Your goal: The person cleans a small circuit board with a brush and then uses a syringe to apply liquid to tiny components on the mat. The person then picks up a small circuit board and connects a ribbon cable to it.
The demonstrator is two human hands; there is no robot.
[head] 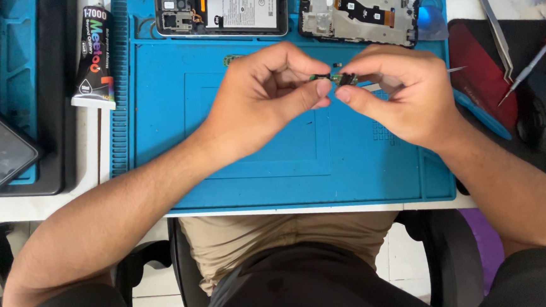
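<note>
Green circuit board (335, 78), tiny as it is, sits pinched between both hands above the blue work mat (287, 171). On that mat's far edge lie an opened phone body (221, 10) with its battery showing and, beside it, a bare phone frame (358, 10). The left hand (269, 97) and right hand (402, 95) meet fingertip to fingertip, each clamped on one end of the board. A glue tube (93, 57) lies left of the mat; tweezers (498, 32) lie well right.

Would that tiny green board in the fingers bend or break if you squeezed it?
The green board looks thin and small, so probably light and fairly stiff. Both hands, left and right, pinch it by fingertips only, which suggests it is fragile. Hard squeezing might crack it.
</note>
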